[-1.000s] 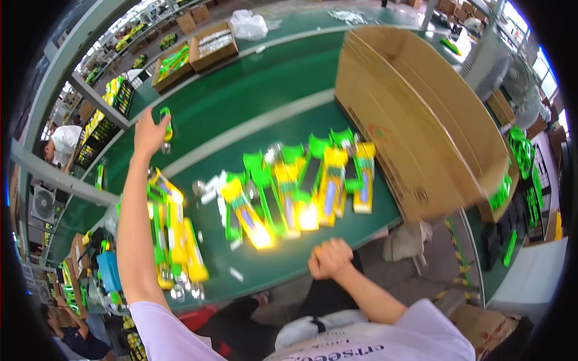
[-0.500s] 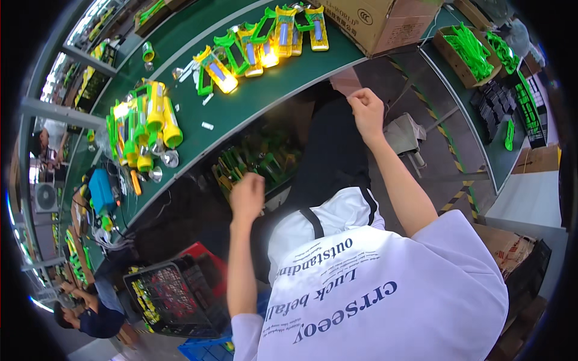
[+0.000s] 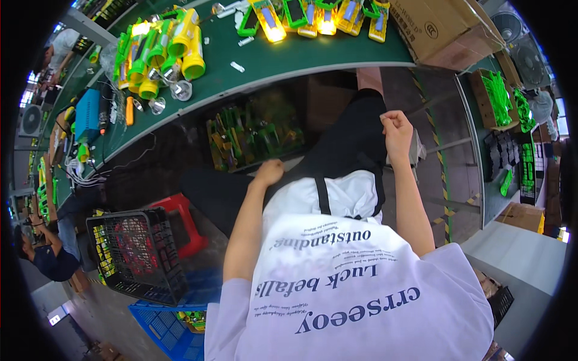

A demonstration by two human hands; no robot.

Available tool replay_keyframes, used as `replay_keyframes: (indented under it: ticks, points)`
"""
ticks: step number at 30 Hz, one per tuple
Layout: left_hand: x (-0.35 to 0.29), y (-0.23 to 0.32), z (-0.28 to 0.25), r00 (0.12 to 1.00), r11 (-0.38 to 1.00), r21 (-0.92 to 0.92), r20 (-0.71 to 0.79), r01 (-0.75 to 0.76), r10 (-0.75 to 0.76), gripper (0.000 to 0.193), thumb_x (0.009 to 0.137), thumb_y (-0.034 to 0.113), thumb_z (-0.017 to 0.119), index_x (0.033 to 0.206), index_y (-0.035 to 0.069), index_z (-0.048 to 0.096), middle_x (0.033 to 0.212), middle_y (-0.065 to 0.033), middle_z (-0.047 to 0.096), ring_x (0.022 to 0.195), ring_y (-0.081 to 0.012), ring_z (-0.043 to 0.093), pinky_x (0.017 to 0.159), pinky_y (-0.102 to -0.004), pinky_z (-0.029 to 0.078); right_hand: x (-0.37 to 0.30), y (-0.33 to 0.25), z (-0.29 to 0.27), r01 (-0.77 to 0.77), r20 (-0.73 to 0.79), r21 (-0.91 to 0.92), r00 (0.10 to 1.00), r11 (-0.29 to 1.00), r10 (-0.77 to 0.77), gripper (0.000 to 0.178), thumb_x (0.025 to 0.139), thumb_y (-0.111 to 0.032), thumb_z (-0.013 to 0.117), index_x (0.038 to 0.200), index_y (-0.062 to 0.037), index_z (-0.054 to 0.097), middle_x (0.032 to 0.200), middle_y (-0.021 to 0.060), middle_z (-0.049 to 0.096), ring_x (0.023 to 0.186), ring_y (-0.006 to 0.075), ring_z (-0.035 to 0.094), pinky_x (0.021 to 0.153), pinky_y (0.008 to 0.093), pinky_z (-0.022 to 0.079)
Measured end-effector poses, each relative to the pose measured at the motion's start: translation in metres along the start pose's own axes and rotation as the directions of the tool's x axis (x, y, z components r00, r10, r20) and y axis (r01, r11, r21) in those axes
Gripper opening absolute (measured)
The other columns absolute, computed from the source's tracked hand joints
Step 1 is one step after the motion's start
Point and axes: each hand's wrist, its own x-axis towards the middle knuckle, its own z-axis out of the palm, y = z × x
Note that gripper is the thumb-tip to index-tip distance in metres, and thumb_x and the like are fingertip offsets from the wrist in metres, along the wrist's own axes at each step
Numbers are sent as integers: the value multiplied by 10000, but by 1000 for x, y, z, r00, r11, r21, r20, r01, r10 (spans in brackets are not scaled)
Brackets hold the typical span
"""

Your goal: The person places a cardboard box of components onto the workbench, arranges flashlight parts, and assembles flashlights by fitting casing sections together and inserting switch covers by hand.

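My left hand (image 3: 270,172) is closed, low at the front of my body beside my dark trousers; its curled fingers hide whatever may be in them. Further right, my right hand (image 3: 396,128) is raised above my leg in a pinch, and I cannot make out anything between the fingertips. Beyond both hands, yellow and green flashlights (image 3: 158,53) are heaped on the green workbench (image 3: 223,84). Flat yellow-green lamps (image 3: 268,21), some lit, lie along the bench's far part. Neither hand touches them.
Under the bench sits a bin of green and yellow parts (image 3: 256,132). A black crate (image 3: 141,256), red stool (image 3: 186,222) and blue crate (image 3: 159,325) stand at lower left. A cardboard box (image 3: 448,33) is at the bench's right end. An orange-handled screwdriver (image 3: 129,111) lies left.
The view has swung, so the bench items sit higher in it. My left hand, blurred earlier, has come down closer to my lap. My right hand keeps its pinch.
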Motion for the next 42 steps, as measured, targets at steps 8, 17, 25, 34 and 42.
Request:
replay_keyframes:
  ticks: [8,17,25,34,42]
  points:
    - [5,32,-25,989,989,7,-27,-144,145,319,857,177,507,1079,33,685,1065,-202,682,1033,-366,634,920,-430,485,-18,-10,4,49,48,-132,998,990,-43,45,844,-36,659,816,-21,626,576,-35,538,521,24,460,495,215,338]
    - [-57,36,-51,880,894,-304,-441,-330,175,304,903,199,595,1165,49,626,970,-179,696,953,-287,677,831,-369,525,-20,-18,10,61,2,-124,998,990,-61,54,864,-74,634,890,-29,650,668,-1,592,595,56,532,528,218,407]
    - [-178,-67,-88,415,378,-569,-809,-730,-416,363,1011,250,475,1260,-5,543,1136,-195,636,920,-246,643,792,-325,534,-44,-50,54,-27,237,-30,971,999,33,117,880,-111,605,935,-27,664,740,40,635,638,97,585,564,234,477]
    - [-282,-299,186,292,-45,-924,-74,-379,-954,316,916,271,557,1139,54,614,974,-108,672,838,-246,646,719,-372,523,-200,-54,121,636,951,-252,303,729,65,229,831,-235,591,953,-62,679,892,153,706,858,327,674,772,408,519]
    - [-257,-262,197,240,112,-943,-193,-314,-951,263,910,251,591,1025,18,634,885,-101,665,796,-225,632,708,-358,509,-182,-52,100,601,916,-299,398,741,46,252,853,-253,571,982,-64,675,913,147,710,868,336,674,777,414,518]
